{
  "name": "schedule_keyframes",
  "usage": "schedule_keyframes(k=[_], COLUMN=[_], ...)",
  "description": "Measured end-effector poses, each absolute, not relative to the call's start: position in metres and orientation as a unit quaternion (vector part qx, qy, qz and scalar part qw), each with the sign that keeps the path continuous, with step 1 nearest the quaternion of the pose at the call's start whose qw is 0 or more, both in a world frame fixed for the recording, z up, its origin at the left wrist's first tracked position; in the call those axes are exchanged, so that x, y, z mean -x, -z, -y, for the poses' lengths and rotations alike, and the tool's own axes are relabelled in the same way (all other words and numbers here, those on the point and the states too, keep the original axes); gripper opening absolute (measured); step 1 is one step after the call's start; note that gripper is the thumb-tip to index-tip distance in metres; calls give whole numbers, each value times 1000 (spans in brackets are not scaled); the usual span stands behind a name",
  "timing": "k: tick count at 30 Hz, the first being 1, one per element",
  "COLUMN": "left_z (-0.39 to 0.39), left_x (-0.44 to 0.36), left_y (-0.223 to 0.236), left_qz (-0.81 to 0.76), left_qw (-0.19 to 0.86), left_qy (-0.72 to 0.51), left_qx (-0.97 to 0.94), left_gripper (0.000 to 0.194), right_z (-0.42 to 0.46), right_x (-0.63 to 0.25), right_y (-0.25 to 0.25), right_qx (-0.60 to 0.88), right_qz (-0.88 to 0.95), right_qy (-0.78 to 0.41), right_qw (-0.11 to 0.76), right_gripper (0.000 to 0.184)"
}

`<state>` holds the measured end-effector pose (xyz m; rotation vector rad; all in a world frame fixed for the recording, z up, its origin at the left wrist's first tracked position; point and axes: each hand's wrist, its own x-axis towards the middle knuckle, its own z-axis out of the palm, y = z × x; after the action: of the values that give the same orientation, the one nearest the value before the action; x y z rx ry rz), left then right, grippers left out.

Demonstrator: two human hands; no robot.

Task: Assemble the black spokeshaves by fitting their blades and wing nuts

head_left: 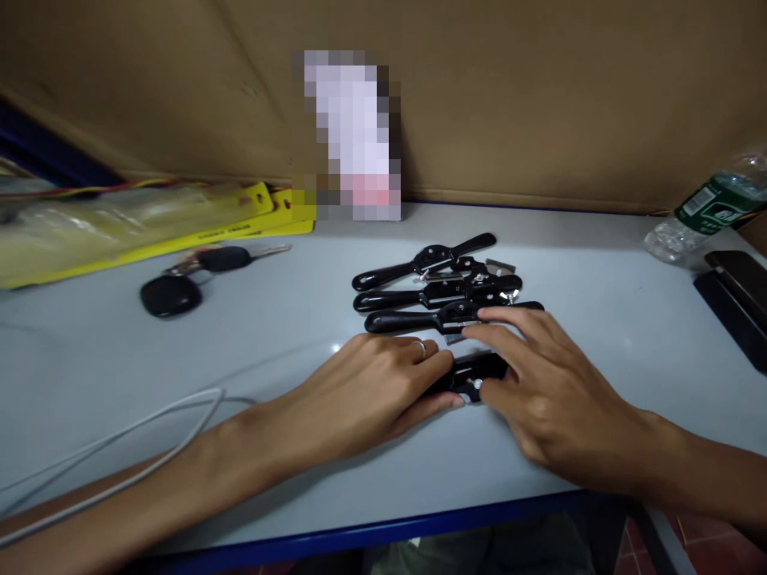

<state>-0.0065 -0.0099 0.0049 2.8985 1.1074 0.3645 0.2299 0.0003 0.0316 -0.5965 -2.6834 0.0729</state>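
A black spokeshave (482,366) lies low over the table, a small silver screw (478,384) showing on its body. My left hand (383,375), with a ring on one finger, is closed round its left end and covers that handle. At the right end, my right hand (548,391) grips with the thumb near the screw, while two fingers reach over the top. The right handle is hidden behind that hand. Just beyond lie more black spokeshaves in a stack of rows: a near one (401,321), a middle one (389,300) and a far one (383,278), with metal blades showing.
Keys with black fobs (171,295) lie at left, before yellow-edged plastic packages (209,231). A white cable (197,399) crosses my left forearm. A plastic bottle (710,208) and a dark phone-like object (737,311) are at right. Cardboard (539,104) walls the back.
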Motion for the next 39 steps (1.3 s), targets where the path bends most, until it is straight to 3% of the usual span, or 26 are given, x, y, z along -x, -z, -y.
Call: schedule_keyframes(k=[6,13,18,23,34,39], left_z=[11,10,10,10,10,11], left_x=[8,7,6,6,7,7], left_y=[-2,-5,-7,-8,-6,-7], left_qz=[-361,-355,-361,-357,-358,-360], left_qw=[21,14,8,10,19,14], left_qy=[-116,-118,-108,-108,-110,-116], left_qx=[-925,-927,-926,-928,-927,-926], left_gripper=[47,55,53,57,52,56], right_z=[-3,-2,-2,-1,-2,3], right_x=[-231,-231,-230,-233,-228,-224], right_y=[-36,-35,-36,-38,-38,-30], right_qx=[217,206,231,215,265,288], right_qz=[958,960,956,961,946,940], right_qy=[-32,-89,-6,-66,6,7], right_qw=[185,168,183,160,185,184], right_gripper=[26,29,24,27,21,33])
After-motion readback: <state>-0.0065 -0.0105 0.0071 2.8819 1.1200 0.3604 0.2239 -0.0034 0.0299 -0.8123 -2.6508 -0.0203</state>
